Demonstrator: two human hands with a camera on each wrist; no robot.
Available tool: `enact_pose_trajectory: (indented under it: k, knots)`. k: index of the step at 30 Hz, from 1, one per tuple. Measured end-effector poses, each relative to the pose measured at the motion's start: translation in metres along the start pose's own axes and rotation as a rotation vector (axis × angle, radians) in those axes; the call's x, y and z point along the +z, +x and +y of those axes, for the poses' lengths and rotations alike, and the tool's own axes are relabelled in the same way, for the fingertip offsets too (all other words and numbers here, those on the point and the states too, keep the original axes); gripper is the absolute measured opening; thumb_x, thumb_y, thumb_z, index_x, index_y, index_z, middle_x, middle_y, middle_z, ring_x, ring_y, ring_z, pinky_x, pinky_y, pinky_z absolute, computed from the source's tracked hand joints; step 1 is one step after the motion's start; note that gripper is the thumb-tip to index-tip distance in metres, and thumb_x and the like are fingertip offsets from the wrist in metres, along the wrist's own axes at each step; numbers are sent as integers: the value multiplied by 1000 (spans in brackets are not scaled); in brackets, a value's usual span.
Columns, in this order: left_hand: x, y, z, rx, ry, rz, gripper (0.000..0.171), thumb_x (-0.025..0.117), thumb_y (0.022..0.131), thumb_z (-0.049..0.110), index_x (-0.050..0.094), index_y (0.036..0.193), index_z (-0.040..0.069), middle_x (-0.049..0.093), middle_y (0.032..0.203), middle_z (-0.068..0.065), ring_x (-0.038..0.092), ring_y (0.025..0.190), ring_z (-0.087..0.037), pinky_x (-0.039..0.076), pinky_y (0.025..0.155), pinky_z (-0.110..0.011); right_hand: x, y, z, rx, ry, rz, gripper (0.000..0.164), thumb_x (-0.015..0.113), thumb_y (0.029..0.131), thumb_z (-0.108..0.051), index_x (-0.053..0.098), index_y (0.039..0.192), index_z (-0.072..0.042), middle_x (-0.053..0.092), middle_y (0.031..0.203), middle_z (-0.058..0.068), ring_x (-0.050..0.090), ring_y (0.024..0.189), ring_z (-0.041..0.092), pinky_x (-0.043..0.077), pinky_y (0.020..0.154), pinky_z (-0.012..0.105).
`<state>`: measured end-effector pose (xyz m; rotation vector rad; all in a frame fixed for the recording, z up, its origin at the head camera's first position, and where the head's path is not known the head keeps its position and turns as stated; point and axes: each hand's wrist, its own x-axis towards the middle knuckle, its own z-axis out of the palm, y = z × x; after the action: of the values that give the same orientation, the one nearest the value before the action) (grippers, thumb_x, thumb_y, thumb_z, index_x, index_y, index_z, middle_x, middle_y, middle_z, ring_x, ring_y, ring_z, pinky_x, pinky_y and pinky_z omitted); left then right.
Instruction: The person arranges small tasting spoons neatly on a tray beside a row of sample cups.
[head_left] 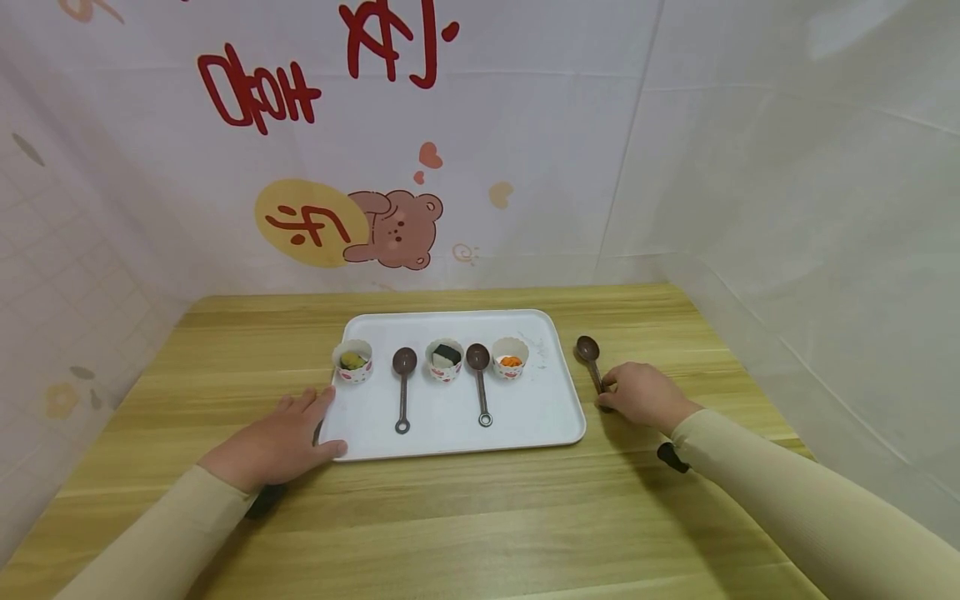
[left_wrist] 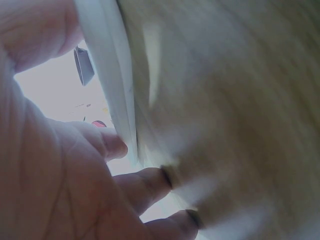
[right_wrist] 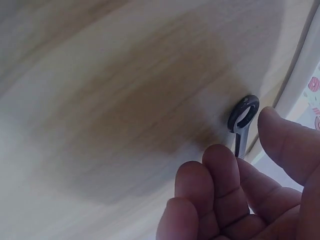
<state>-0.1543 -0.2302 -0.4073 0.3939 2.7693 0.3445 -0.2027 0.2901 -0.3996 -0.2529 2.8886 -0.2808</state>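
My right hand [head_left: 648, 396] pinches the handle of a brown measuring spoon [head_left: 588, 348], right of the white tray [head_left: 442, 421]. The bowl points to the back. In the right wrist view the handle's ring end [right_wrist: 234, 118] shows beside the thumb, over the wood. At the tray's front left corner, my left hand [head_left: 273, 442] rests with fingers extended along the rim and thumb at the front edge. Two similar spoons lie on the tray, a left one [head_left: 404, 362] and a right one [head_left: 477, 357], with handles toward me.
Three paper cups stand along the tray's back half: one with greenish food [head_left: 356, 376], one with a dark-and-white piece [head_left: 446, 374], one with orange bits [head_left: 512, 372]. Pale curtains [head_left: 525, 150] enclose the wooden table [head_left: 465, 517] behind and at both sides.
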Motion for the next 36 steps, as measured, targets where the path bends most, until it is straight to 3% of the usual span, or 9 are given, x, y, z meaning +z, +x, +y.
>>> enact_pose_trajectory:
  k: [4,11,18,27,36]
  knots:
    - [0,0,0,-4,3,0,102,64,97,63,28,163,-5,27,162,-43,24,145,-72,35,111,-78,2,2,0,7,8,-5,26,75,97,-27,77,109,-4,76,101,8,60,79,19,54,77,39]
    - [0,1,0,-7,-1,-5,102,63,97,64,27,163,-5,27,162,-44,23,146,-71,35,111,-78,4,5,1,10,22,-24,30,73,99,-25,76,115,1,76,103,10,58,75,17,48,69,31]
    - [1,1,-1,-4,2,-5,102,63,97,64,27,163,-5,27,162,-44,23,146,-71,35,111,-77,6,7,3,17,48,-22,26,73,99,-23,76,111,-1,74,99,8,58,76,19,48,70,32]
    - [2,3,-1,-10,6,-12,103,63,97,65,26,164,-4,27,162,-43,23,146,-71,34,111,-78,8,7,1,18,46,-7,27,74,98,-22,77,112,1,78,108,15,59,80,21,53,78,40]
    - [0,2,0,-15,8,-10,103,63,97,65,27,164,-4,27,162,-43,23,146,-71,35,111,-78,9,7,-1,11,46,-4,26,73,98,-21,76,109,2,77,103,13,57,77,20,50,73,36]
